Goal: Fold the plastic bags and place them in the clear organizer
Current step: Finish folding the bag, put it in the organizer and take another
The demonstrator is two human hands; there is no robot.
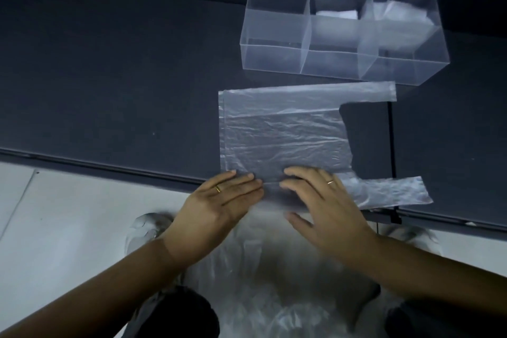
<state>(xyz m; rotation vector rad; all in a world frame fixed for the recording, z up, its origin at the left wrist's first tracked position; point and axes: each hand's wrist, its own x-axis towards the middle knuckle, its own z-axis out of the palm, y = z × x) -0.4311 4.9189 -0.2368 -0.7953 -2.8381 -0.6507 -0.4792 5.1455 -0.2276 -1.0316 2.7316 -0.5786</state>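
Folded bags (pixel 336 14) sit in the organizer's (pixel 274 33) middle and right compartments. At the table's (pixel 109 77) front edge, the left hand (pixel 219 200) and right hand (pixel 326 200) press flat-fingered, gripping nothing, on an unfolded plastic bag (pixel 282 132).

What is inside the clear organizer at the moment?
The clear organizer holds a folded white bag in its middle far compartment and a second bag in the right far one. The left compartments show nothing. The hazy walls hide how many bags lie stacked in each.

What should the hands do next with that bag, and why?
Probably fold the near edge of the bag over toward the far edge. It lies flat and unfolded, and the left hand and right hand both rest on that near edge.
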